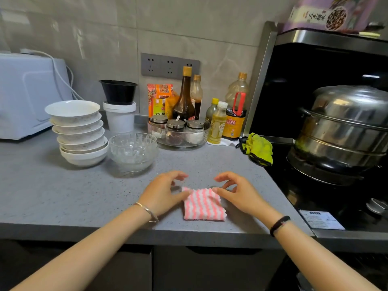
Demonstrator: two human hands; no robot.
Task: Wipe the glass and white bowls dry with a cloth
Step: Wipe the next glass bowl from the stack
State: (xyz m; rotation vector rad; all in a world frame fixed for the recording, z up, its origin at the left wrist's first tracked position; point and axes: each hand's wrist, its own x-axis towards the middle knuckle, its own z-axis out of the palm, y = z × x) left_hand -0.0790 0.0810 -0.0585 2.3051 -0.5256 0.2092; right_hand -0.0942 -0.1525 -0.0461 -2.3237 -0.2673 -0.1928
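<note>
A pink-and-white cloth [203, 203] with wavy stripes lies folded flat into a rough square on the grey desk [63, 192], close to its front edge. The thumb of the left hand [161, 194] rests at its far left corner and the thumb of the right hand [237, 194] at its far right corner. Further back and to the left stand clear cut-glass bowls [133, 150], nested upright in a short stack. Just to their left stands a taller, slightly uneven stack of white bowls [78, 131], nested upright, the upper ones speckled on the outside and the lowest plain white.
</note>
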